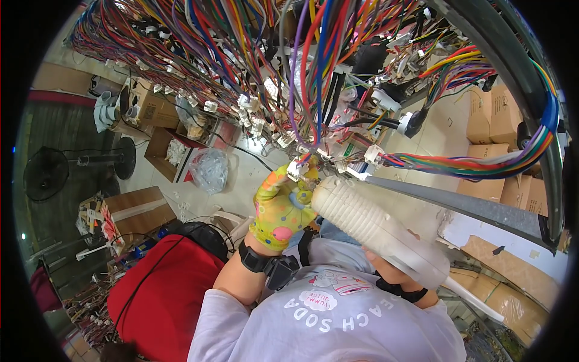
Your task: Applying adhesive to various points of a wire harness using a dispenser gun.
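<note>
My left hand (pixel 279 211) wears a yellow-green dotted glove. Its fingers pinch a white plug connector (pixel 297 169), from which coloured wires rise. My bare right hand (pixel 386 266), partly hidden, is closed around a white glue gun (pixel 371 220) with a ribbed front. A white stick (pixel 476 300) juts from the gun's rear end. The gun's front end is close beside my gloved fingers; whether it touches the connector I cannot tell. Several other white connectors hang around my left hand, and one connector (pixel 374 154) ends a thick wire bundle to the right.
Wire bundles (pixel 235 42) hang densely above. A grey metal bar (pixel 458 202) runs out to the right, below a curved black frame (pixel 512 66). Cardboard boxes (pixel 491 120) stand at right. On the left are a black fan (pixel 45 175), a clear plastic bag (pixel 209 171) and a red-covered seat (pixel 163 289).
</note>
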Demonstrator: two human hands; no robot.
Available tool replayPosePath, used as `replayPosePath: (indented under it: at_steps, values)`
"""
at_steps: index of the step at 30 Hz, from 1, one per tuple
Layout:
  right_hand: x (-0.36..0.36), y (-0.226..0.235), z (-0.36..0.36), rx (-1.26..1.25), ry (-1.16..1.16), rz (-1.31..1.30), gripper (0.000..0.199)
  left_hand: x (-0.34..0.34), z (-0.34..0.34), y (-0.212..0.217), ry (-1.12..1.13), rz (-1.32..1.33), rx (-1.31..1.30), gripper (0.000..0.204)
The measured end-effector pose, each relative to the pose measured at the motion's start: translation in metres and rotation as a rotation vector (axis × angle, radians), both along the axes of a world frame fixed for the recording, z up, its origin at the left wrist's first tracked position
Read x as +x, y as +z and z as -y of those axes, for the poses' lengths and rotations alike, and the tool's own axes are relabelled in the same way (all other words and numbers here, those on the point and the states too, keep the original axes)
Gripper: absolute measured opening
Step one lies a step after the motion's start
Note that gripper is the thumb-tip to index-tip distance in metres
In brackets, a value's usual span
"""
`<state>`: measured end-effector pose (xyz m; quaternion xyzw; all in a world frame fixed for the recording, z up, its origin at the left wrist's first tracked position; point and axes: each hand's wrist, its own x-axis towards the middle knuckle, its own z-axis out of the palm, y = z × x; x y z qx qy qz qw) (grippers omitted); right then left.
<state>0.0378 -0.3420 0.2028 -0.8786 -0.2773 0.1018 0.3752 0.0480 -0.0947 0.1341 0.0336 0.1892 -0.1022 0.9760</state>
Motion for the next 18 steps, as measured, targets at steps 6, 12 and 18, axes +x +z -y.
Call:
replayPosePath:
  at_steps: [6,12,18]
  values:
    - [0.001,-0.006,-0.001,0.103,0.002,-0.088,0.018,-0.002,0.001,-0.009,0.001,0.038,-0.099,0.051]
    - [-0.007,-0.021,0.005,0.160,-0.070,-0.143,0.025,-0.006,-0.002,-0.018,-0.031,0.106,-0.232,0.053]
    - [-0.010,-0.023,0.007,0.171,-0.080,-0.155,0.027,-0.008,0.001,-0.016,-0.029,0.086,-0.180,0.054]
